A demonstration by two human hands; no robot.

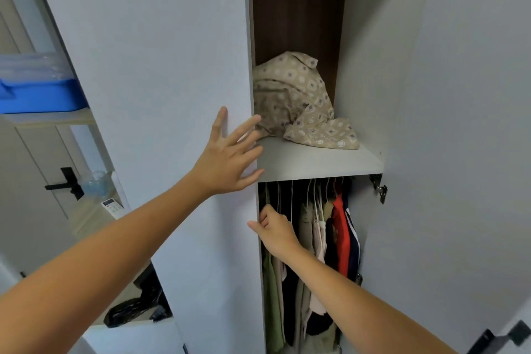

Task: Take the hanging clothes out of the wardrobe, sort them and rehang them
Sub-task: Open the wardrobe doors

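Both my hands at the open wardrobe, clothes hanging inside.

My right hand (275, 231) reaches into the lower compartment, fingers curled at the left end of the hanging clothes (324, 238); whether it grips a hanger I cannot tell. My left hand (227, 158) is spread flat, fingers straight, against the edge of the left wardrobe door (161, 80), holding nothing. Above the clothes is the shelf (316, 161), where a crumpled beige patterned cloth (296, 100) lies.
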